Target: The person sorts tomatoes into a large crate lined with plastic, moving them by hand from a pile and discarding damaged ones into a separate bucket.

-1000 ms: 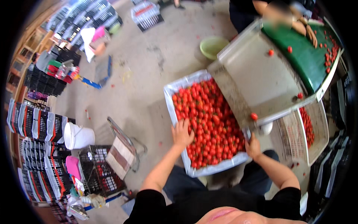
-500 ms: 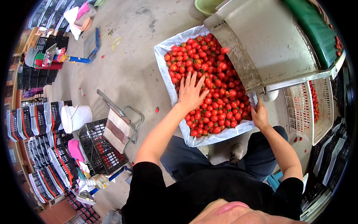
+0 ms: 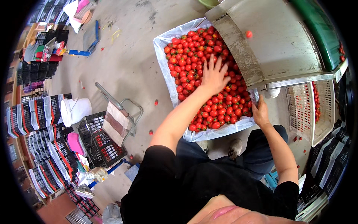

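Note:
A crate lined with pale plastic film [image 3: 164,56] is heaped with small red cherry tomatoes [image 3: 186,67], some with green stems. My left hand [image 3: 215,76] lies on the heap near its middle, palm down, fingers spread. At the crate's right side my right hand [image 3: 261,112] is closed on the edge of the plastic liner [image 3: 254,96]. Above the crate's right edge slopes a worn metal chute [image 3: 276,44]; one tomato [image 3: 248,34] is on it. The chute hides part of the heap.
Right of me stands a white slatted crate [image 3: 302,112] with tomatoes behind it. A green machine part [image 3: 317,33] tops the chute. On the left are a folding chair [image 3: 116,119], a black crate [image 3: 104,145], a white bucket [image 3: 76,111] and stacked black crates [image 3: 33,115]. Loose tomatoes dot the floor.
My left hand has moved right and slightly away from me across the tomatoes. My right hand stays at the liner's edge. A tomato now shows higher on the chute.

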